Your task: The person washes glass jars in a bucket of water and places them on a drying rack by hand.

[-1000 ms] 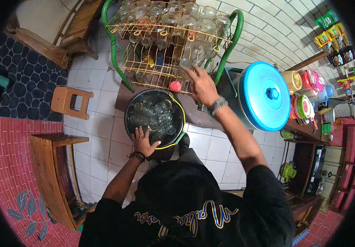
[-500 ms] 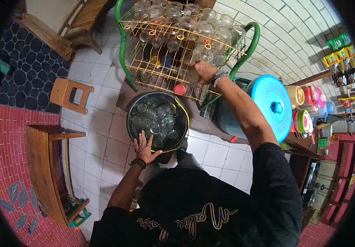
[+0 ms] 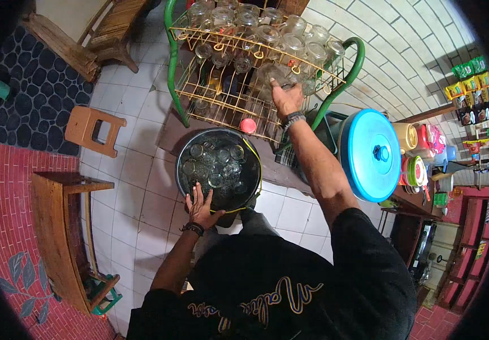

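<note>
My right hand (image 3: pixel 287 101) is closed on a glass mug (image 3: pixel 270 73) at the front of the wire rack (image 3: pixel 221 102), just under its top shelf. Rows of upturned glass mugs (image 3: pixel 268 35) stand on that shelf, and more hang below it. My left hand (image 3: pixel 200 208) lies over the near rim of a black basin (image 3: pixel 253 190), fingers spread and holding nothing. Inside the basin, several wet glasses (image 3: pixel 215 164) sit in what looks like water. The fingertips of my left hand reach just inside, close to these glasses.
A large bucket with a blue lid (image 3: pixel 372 156) stands right of the rack. A small red round object (image 3: pixel 248 125) is at the rack's lower front. On the left are a brown plastic stool (image 3: pixel 94 130) and a wooden bench (image 3: pixel 63 238). Snack packets (image 3: pixel 471 88) hang far right.
My right hand has risen from the lower part of the rack toward the top shelf, with the glass mug in it. The left hand stays at the basin rim.
</note>
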`<state>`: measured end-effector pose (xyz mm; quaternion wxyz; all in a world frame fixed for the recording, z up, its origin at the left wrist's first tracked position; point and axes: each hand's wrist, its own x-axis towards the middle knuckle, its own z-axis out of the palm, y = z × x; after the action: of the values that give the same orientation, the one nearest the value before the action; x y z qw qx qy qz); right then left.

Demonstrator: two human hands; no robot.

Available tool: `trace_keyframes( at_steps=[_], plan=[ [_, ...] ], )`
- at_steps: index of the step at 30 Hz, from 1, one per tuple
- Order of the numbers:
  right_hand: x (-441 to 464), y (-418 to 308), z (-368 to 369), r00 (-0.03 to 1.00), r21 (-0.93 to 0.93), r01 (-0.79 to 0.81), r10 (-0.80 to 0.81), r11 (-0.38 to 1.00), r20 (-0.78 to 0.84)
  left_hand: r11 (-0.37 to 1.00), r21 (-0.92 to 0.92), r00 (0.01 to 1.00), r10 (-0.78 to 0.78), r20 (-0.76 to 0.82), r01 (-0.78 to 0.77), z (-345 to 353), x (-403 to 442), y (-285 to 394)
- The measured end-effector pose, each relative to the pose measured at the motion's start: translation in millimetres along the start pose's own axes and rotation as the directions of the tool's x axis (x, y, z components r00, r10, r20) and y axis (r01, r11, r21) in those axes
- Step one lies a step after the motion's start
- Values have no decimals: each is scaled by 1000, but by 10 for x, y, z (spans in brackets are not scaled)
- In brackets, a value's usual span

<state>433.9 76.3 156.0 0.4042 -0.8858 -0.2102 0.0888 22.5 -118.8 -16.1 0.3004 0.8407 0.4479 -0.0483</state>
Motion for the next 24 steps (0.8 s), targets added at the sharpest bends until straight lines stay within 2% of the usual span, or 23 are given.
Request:
trace_keyframes(
  at_steps=[1, 3, 6, 7, 9, 10, 11, 13, 14, 15, 17, 18, 20, 21, 24],
  plan=[
    [28, -19, 127, 995, 29, -54, 56, 998, -82, 1000, 4, 1000, 9, -17, -9, -6, 1, 2],
    [114, -74, 289, 973, 108, -183, 196, 977, -122, 1000, 3, 1000, 10, -28, -10, -29, -13, 37],
    [270, -54, 556, 973, 109, -182, 195, 977, -121, 1000, 15, 1000, -21, -14, 21, -66, -14, 74],
    [327, -80, 630, 962, 95, -255, 262, 962, -77, 1000, 17, 1000, -18, -10, 18, -61, -3, 63],
    [242, -84, 761, 963, 200, -154, 192, 968, -187, 999, 51, 1000, -12, -14, 13, -39, 10, 40],
    [338, 1, 837, 983, 111, -144, 155, 983, -97, 999, 53, 1000, -10, -12, 10, -73, 10, 46],
    [439, 72, 919, 982, 111, -148, 159, 983, -99, 999, 46, 1000, -6, 14, 5, -109, -5, 48],
    [520, 59, 969, 985, -206, -74, 104, 976, 141, 999, 39, 999, -2, 42, 1, -129, 10, 52],
    [560, 42, 1014, 971, -210, -147, 182, 967, 158, 997, 75, 999, -11, 49, 7, -125, 14, 65],
    [576, 63, 1066, 970, -212, -150, 186, 966, 160, 994, 111, 998, -21, 56, 14, -111, 16, 70],
    [614, 103, 1177, 995, -272, -26, 51, 962, 86, 994, 105, 998, -20, 54, 14, -83, 27, 67],
    [563, 25, 1154, 998, -307, -29, 47, 951, 51, 995, 97, 999, -18, 47, 13, -69, 24, 60],
    [822, 122, 1118, 902, -334, 11, 135, 943, 411, 996, 86, 999, -13, 52, 9, -98, 12, 65],
    [641, -26, 1080, 976, -342, 33, 45, 939, 215, 997, 74, 999, -7, 53, 3, -108, 11, 70],
    [598, -110, 973, 967, -357, 45, 49, 933, 250, 997, 74, 1000, 3, 11, -4, -103, 2, 77]
  ],
)
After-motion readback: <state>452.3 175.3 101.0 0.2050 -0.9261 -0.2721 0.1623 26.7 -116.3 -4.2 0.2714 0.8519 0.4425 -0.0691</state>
